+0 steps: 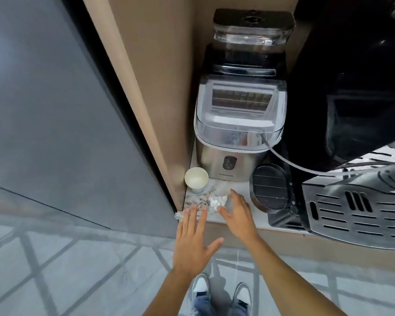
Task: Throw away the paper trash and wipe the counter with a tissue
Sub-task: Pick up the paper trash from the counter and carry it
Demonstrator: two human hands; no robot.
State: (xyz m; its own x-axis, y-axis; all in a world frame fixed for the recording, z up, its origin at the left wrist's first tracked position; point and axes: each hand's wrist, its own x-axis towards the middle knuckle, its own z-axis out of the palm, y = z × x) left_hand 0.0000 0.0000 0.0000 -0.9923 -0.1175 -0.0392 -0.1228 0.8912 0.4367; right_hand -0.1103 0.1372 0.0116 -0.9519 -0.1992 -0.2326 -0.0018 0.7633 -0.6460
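Note:
A crumpled white paper wad [217, 201] lies on the white counter [258, 218] near its front edge. Dark crumbs or stains [198, 202] speckle the counter to the wad's left. My right hand [236, 215] hovers open just right of the wad, its thumb tip near the wad's lower edge. My left hand [194, 240] is spread open at the counter's front edge, fingertips reaching the stained patch. A white paper cup [196, 180] stands upright at the counter's left back corner. Neither hand holds anything.
A steel ice maker [235, 133] with a clear lid stands behind the wad. A black round grated part [269, 188] and a coffee machine's drip tray [356, 213] crowd the right. A wooden cabinet wall [160, 110] bounds the left. The tiled floor and my shoes lie below.

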